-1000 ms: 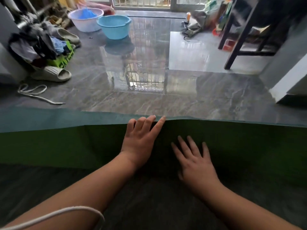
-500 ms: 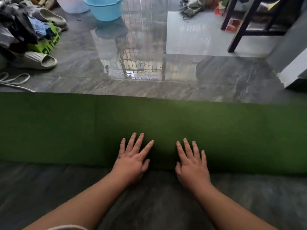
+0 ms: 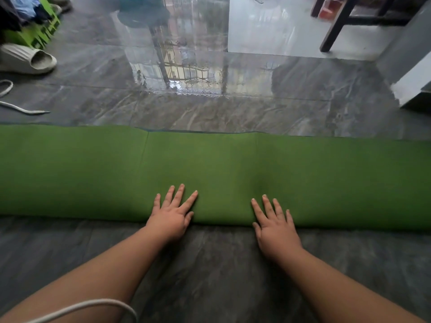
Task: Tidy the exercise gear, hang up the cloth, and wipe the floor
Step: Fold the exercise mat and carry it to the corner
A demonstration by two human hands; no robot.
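A green exercise mat lies rolled or folded into a long band across the grey floor, reaching both side edges of the view. My left hand rests flat on its near edge, fingers spread. My right hand presses flat on the same edge, a little to the right, fingers apart. Neither hand grips anything. A thin darker layer of the mat shows along its far edge.
A wet patch shines on the floor beyond the mat. A beige slipper, a green crate and a white cord lie far left. A dark table leg and a white wall corner stand far right.
The mat's far flap has come over toward me and the band has become narrower. Both hands drew back to its near edge and spread flat; the view tilted further down.
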